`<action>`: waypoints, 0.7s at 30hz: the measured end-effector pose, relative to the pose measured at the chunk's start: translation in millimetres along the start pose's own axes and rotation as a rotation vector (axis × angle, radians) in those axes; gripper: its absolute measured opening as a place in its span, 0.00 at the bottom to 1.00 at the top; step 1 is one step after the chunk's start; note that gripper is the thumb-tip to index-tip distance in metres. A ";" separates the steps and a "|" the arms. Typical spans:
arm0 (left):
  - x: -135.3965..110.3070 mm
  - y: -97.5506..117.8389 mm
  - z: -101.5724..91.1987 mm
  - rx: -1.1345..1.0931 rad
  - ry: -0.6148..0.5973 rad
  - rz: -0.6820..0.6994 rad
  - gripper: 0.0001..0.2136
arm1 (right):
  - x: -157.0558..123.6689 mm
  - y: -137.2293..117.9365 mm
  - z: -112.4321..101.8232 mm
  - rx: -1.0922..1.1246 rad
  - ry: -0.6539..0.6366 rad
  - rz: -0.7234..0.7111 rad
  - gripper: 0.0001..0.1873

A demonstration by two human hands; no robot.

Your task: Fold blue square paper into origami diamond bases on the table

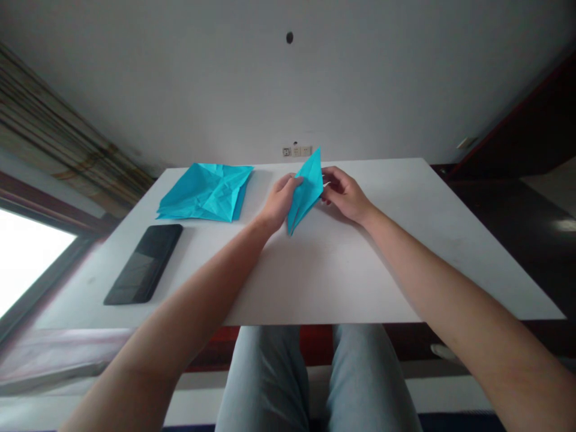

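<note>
Two legs in pale blue denim are shown side by side, separated by a gap. Beyond the left leg, the bare left hand is held in a pinch, its thumb laid uppermost and its fingers partly hidden. Beyond the right leg, the bare right hand is held with fingers curled and thumb drawn inward; its grip cannot be determined. The bare left forearm and bare right forearm are angled inward from either side of the legs.

Two hands, one folded blue paper, one pile of blue sheets, one phone, one table
</note>
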State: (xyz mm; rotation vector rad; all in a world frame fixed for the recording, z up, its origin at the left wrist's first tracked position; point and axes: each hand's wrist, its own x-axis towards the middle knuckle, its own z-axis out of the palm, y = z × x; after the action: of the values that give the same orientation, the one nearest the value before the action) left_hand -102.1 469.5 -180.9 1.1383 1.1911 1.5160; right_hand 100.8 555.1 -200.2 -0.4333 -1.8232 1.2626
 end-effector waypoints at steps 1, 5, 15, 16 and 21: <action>0.0 -0.5 -0.3 -0.028 -0.007 -0.005 0.11 | 0.2 1.0 1.1 0.023 -0.024 0.001 0.27; 1.3 -1.6 -0.9 -0.086 -0.021 -0.025 0.11 | 2.2 3.4 3.1 0.068 -0.024 -0.014 0.28; 6.3 -5.8 -0.6 -0.097 0.062 -0.038 0.07 | 1.6 -13.8 1.0 -0.005 0.152 0.071 0.07; 7.0 -7.3 -1.4 -0.074 0.078 -0.031 0.09 | 2.2 -14.1 1.4 0.010 0.172 0.086 0.08; 7.9 -13.3 -7.0 0.141 0.023 0.125 0.22 | 4.5 -13.1 2.8 0.084 0.237 0.137 0.13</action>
State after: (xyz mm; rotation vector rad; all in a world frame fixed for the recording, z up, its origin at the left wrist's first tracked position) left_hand -109.2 478.0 -193.7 1.3133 1.2788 1.5619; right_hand 98.4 550.9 -186.9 -0.6420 -1.5570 1.3151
